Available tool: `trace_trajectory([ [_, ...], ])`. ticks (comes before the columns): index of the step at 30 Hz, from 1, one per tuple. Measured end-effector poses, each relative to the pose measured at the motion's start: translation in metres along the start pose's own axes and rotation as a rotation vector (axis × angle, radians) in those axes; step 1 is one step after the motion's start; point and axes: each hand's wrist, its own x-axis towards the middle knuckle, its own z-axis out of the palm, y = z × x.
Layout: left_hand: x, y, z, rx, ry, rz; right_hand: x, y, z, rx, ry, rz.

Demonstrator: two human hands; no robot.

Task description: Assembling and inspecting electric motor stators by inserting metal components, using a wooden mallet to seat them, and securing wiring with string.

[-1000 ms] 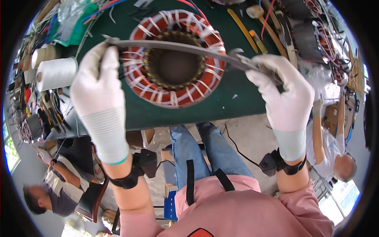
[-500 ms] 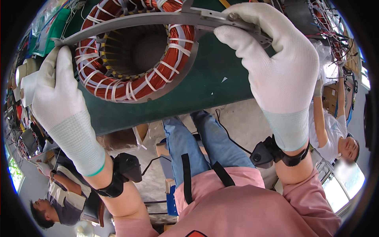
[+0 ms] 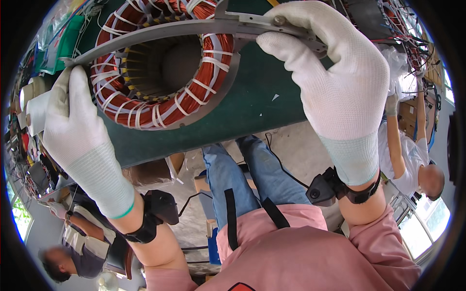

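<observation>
A long metal vernier caliper (image 3: 160, 31) lies across a motor stator (image 3: 190, 99) wound with red-brown copper coils laced in white cord. My right hand (image 3: 344, 92), in a white knit glove, is closed around the caliper's sliding-jaw part at right, thumb below and fingers above. At the other end, the gloved fingers of my left hand (image 3: 80, 123) are pressed together against the caliper's left tip; part of that grip is hidden. Yellow slot liners ring the stator's dark bore. The stator rests on a green-topped table (image 3: 264, 106).
Small white scraps (image 3: 275, 97) lie on the table right of the stator. A green bin (image 3: 65, 46) and white rolls (image 3: 36, 111) stand at left. Wire bundles (image 3: 410, 48) hang at upper right. One person (image 3: 403, 145) works at right, another (image 3: 85, 237) at lower left.
The stator appears shifted slightly left and down in the picture. Both hands keep hold of the caliper, with the left hand a little lower and the right a little further left.
</observation>
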Motion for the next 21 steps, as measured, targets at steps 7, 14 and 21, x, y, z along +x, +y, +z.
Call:
trace_trajectory([
  [7, -0.0005, 0.0012, -0.0016, 0.005, -0.005, -0.003, -0.0008, 0.0017, -0.0006, 0.006, 0.013, -0.009],
  [14, -0.0025, -0.0005, -0.0008, -0.054, -0.022, -0.058, -0.0033, 0.0033, 0.002, 0.022, 0.027, -0.023],
  [21, -0.003, 0.0064, -0.0018, 0.001, -0.016, -0.136, -0.0051, 0.0063, 0.0041, 0.033, 0.035, -0.042],
])
